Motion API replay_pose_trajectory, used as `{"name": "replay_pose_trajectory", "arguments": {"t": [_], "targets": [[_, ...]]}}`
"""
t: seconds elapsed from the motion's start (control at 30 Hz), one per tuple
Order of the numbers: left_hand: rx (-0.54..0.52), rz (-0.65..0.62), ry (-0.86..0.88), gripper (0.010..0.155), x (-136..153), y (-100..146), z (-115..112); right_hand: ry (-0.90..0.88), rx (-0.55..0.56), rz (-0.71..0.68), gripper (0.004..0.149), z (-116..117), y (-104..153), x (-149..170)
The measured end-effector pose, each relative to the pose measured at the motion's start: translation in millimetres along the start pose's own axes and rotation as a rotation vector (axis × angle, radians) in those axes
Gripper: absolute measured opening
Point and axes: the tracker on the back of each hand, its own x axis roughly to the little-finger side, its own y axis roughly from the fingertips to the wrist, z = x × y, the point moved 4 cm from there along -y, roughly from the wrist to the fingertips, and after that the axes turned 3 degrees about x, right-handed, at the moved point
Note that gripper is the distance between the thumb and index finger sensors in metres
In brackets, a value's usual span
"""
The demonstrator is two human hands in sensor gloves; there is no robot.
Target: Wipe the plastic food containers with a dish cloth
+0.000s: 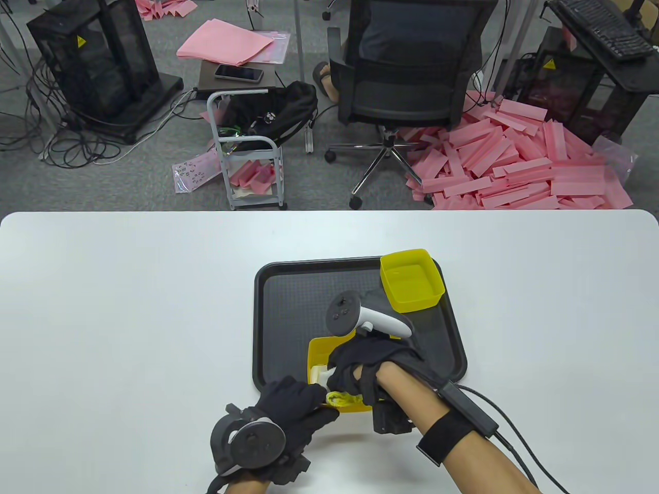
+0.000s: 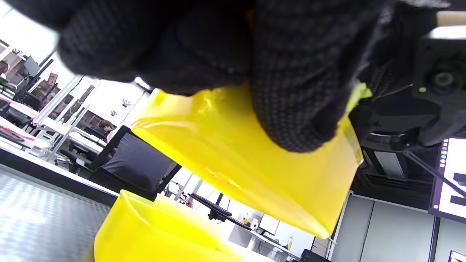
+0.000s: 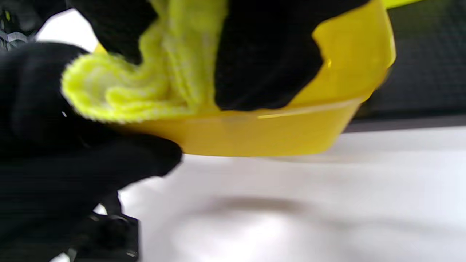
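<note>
The person's left hand grips the near-left corner of a yellow rectangular plastic food container, which sits over the near edge of the black textured plastic tray, seemingly tilted and lifted a little off the white worktop. In the left wrist view the gloved fingers press on the container's underside, so that grip is clenched on the tub. The right hand reaches into the same container from above with a yellow-green knitted dish cloth bunched under its fingers; that grip is clenched on the cloth, pressing it against the near rim and inner wall.

To do this step well, I would say the left hand ought to brace the tub firmly while the right drags the cloth along the wall and into the corners, with a turn of the container between passes so that each side gets covered. The plastic looks thin and springy, so a hard squeeze may flex it.

The right wrist is bent downward, the forearm coming in from the near right; the left hand comes in low from the near edge, its tracker facing up.

A second yellow plastic container stands upright at the tray's far right corner, well apart from both hands.
</note>
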Motion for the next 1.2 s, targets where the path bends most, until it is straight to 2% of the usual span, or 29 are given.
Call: {"name": "replay_pose_trajectory", "arguments": {"t": [0.2, 0.33, 0.43, 0.5, 0.63, 0.73, 0.9, 1.0, 1.13, 1.2], "targets": [[-0.015, 0.027, 0.008, 0.047, 4.5, 0.2, 1.4, -0.138, 0.117, -0.066, 0.052, -10.0, 0.4, 8.3], [-0.016, 0.049, 0.012, 0.046, 9.4, 0.4, 2.1, -0.323, 0.224, -0.121, 0.054, -17.4, 4.2, 16.8], [0.013, 0.067, 0.034, 0.044, 15.7, 0.0, 0.0, -0.419, 0.200, -0.171, 0.055, -19.0, 7.7, 24.6], [0.015, 0.086, 0.030, 0.044, 19.8, -0.4, -0.9, -0.454, 0.235, -0.211, 0.056, -23.0, 10.1, 34.5], [0.035, 0.124, 0.037, 0.044, 30.0, -0.6, -3.4, -0.665, 0.214, -0.272, 0.055, -23.8, 9.9, 56.8], [0.012, 0.154, 0.045, 0.043, 37.6, 0.0, 1.6, -0.784, 0.276, -0.313, 0.052, -29.7, 13.1, 81.4], [-0.015, 0.226, 0.068, 0.043, 55.6, 2.7, 8.8, -0.857, 0.365, -0.364, 0.050, -35.5, 23.3, 110.9], [-0.016, 0.264, 0.092, 0.042, 65.1, 4.0, 10.5, -0.790, 0.408, -0.341, 0.050, -33.7, 25.4, 125.5], [-0.034, 0.297, 0.113, 0.042, 74.4, 4.8, 11.7, -0.701, 0.447, -0.307, 0.051, -18.9, 19.1, 136.4], [-0.035, 0.300, 0.121, 0.042, 76.0, 4.9, 11.3, -0.723, 0.442, -0.306, 0.051, -7.9, 12.2, 135.7]]}}
